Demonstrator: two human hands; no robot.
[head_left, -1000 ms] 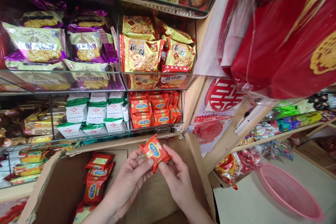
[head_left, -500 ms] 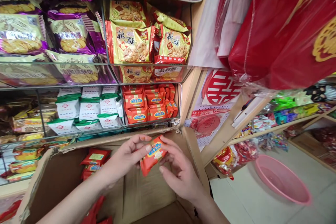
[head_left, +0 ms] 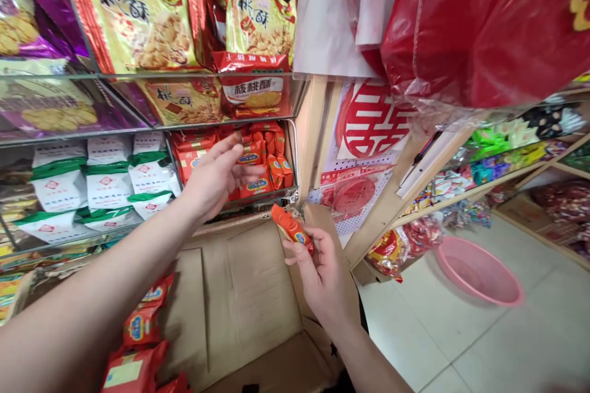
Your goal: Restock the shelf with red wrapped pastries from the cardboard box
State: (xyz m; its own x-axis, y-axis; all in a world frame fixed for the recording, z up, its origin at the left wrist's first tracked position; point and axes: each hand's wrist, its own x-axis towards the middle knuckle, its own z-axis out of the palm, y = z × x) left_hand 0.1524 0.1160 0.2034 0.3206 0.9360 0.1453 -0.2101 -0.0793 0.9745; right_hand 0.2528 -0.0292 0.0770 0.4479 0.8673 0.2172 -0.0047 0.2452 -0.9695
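Head view: a snack aisle seen from above the hands. Red gift bags (head_left: 483, 18) in clear film hang up and to the right of the right hand (head_left: 322, 276), apparently strung overhead to keep them off the floor. A glass shelf rack (head_left: 152, 77) rises ahead of both hands; its panes and front rail seem meant to keep the stock from sliding out.

An open cardboard box (head_left: 239, 295) sits directly under the hands, flaps spread, so its contents lie within easy reach. A pink basin (head_left: 479, 270) rests on the floor well to the right of the right hand.

Yellow biscuit bags (head_left: 138, 18) fill the tier above the left hand (head_left: 216, 178). White-and-green packets (head_left: 106, 184) stand in rows just to its left.

The left hand is held loose, fingers spread, with nothing visibly in it. Its fingertips are at the stacked orange packets (head_left: 274, 172) in the rack's end compartment; whether they touch cannot be told.

Loose red-orange packets (head_left: 141, 325) lie in the box, down and to the left of the left forearm.

The right hand, below and to the right of the left, pinches a single orange packet (head_left: 291, 228) by its lower end between thumb and fingers. The packet tilts up toward the compartment, a grip that likely leaves its far end free.
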